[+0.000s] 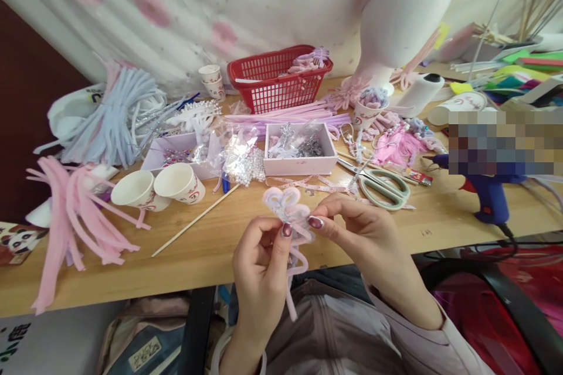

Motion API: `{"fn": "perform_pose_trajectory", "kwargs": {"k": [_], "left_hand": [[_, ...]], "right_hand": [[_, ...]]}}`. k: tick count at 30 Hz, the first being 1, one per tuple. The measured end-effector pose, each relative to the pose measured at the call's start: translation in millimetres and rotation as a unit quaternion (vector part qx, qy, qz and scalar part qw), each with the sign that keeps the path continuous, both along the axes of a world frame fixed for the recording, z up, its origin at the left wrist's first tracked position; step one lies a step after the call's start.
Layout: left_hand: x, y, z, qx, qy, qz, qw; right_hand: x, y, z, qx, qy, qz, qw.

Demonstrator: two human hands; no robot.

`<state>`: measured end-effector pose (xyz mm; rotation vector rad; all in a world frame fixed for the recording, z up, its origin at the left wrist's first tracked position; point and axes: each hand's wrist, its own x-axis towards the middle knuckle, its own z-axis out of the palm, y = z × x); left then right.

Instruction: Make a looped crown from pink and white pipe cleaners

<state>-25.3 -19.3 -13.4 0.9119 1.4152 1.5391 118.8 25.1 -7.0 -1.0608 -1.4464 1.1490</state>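
Observation:
Just in front of the table edge, both hands hold up a pale pink and lilac shape of bent pipe cleaners (294,205), with looped petals at its top and a zigzag pink length hanging below. My left hand (261,269) pinches its middle between thumb and fingers. On the other side, my right hand (363,234) has thumb and forefinger closed on the right-hand loop. The fingers hide part of the shape's centre. Beyond the hands lie green-handled scissors (385,187) and a pink measuring tape (303,184).
Two paper cups (180,183) and pink pipe cleaners (65,217) are at left, near a wooden stick (193,222). Behind stand a white box (301,165) of beads and a red basket (284,91). A blue glue gun (490,196) rests at right, beside a white mannequin form (396,17).

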Motion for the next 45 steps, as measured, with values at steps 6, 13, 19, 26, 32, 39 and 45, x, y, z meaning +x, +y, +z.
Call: {"fn": "perform_pose_trajectory", "kwargs": {"k": [6,13,19,26,32,39,45], "left_hand": [[-4.0,2.2,5.7,-0.049,-0.091,-0.017,0.994],[-2.3,0.3,3.8,-0.048,-0.065,-0.032,0.996],[1.4,0.7,4.2,-0.040,-0.068,-0.018,0.997],[-10.5,4.8,-1.2,-0.063,-0.197,-0.096,0.974],[-16.2,6.9,3.0,-0.105,-0.228,-0.146,0.957],[-16.0,5.9,5.6,-0.139,-0.263,-0.179,0.938],[-13.5,5.0,2.2,-0.126,-0.255,-0.190,0.940]], "right_hand": [[0.1,0.3,-2.7,0.007,-0.019,-0.022,1.000],[-10.3,0.5,-3.0,0.036,-0.018,-0.030,0.999],[-10.0,-0.6,2.1,0.046,-0.042,-0.017,0.998],[10.5,6.9,9.8,0.131,-0.120,0.010,0.984],[18.6,11.0,19.0,0.303,-0.203,0.036,0.930],[22.4,12.0,16.9,0.356,-0.214,0.049,0.908],[24.2,14.5,12.9,0.391,-0.203,0.057,0.896]]}}
